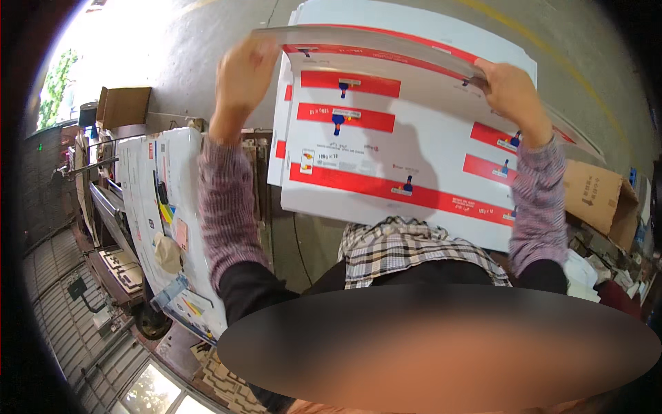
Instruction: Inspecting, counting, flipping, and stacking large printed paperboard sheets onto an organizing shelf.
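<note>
A stack of large white printed sheets (358,155) with red bands and small blue pictures lies in front of me. Along its far side a thin printed sheet (372,43) is raised and bowed, its edge lifted off the stack. My left hand (243,74) is closed at that sheet's far left corner, slightly blurred. Toward the right, my right hand (512,91) pinches the raised edge between thumb and fingers. A shadow falls across the middle of the printed surface below.
To the left stands a white-covered table (141,172) bearing a beige cap (167,252), a tape dispenser (170,292) and small items. An open brown carton (598,200) sits at the right. Another brown box (123,106) is at the far left. Cut cardboard pieces (227,378) lie at lower left.
</note>
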{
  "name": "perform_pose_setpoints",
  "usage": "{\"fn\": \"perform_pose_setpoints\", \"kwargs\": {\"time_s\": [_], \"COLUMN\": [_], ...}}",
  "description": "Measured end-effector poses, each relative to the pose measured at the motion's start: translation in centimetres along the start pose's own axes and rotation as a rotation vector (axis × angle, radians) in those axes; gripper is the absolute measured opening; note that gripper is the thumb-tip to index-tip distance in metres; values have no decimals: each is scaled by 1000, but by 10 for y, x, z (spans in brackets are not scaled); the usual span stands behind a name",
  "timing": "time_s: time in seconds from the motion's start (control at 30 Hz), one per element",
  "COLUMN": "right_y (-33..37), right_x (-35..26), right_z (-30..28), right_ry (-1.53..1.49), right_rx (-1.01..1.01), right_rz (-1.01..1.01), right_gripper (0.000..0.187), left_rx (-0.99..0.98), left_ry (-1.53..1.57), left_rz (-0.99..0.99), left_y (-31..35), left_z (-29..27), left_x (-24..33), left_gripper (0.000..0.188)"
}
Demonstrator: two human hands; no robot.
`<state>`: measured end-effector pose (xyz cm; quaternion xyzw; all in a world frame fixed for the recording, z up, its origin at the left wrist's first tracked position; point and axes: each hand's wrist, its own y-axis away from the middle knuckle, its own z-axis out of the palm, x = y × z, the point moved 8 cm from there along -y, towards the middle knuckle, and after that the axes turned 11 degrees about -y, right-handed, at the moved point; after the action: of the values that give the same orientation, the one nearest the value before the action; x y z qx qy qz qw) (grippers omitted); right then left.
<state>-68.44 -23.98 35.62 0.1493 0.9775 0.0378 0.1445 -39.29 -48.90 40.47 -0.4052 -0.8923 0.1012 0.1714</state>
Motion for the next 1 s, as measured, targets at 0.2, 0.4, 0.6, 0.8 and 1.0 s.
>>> {"fn": "perform_pose_setpoints", "kwargs": {"time_s": [0.2, 0.4, 0.6, 0.8, 1.0], "right_y": [118, 172, 106, 109, 95], "right_x": [-76, -116, 22, 80, 91], "right_z": [27, 35, 49, 113, 122], "right_ry": [12, -67, 7, -242, -109], "right_rx": [310, 78, -159, -29, 286], "right_rz": [39, 17, 304, 450, 412], "right_gripper": [65, 71, 50, 48, 50], "left_rx": [-369, -686, -641, -392, -200], "left_ry": [105, -71, -65, -76, -171], "left_rz": [461, 174, 175, 141, 97], "left_y": [-70, 37, 61, 63, 63], "left_z": [77, 211, 197, 193, 212], "left_x": [181, 150, 145, 152, 149], "left_gripper": [26, 63, 55, 46, 39]}}
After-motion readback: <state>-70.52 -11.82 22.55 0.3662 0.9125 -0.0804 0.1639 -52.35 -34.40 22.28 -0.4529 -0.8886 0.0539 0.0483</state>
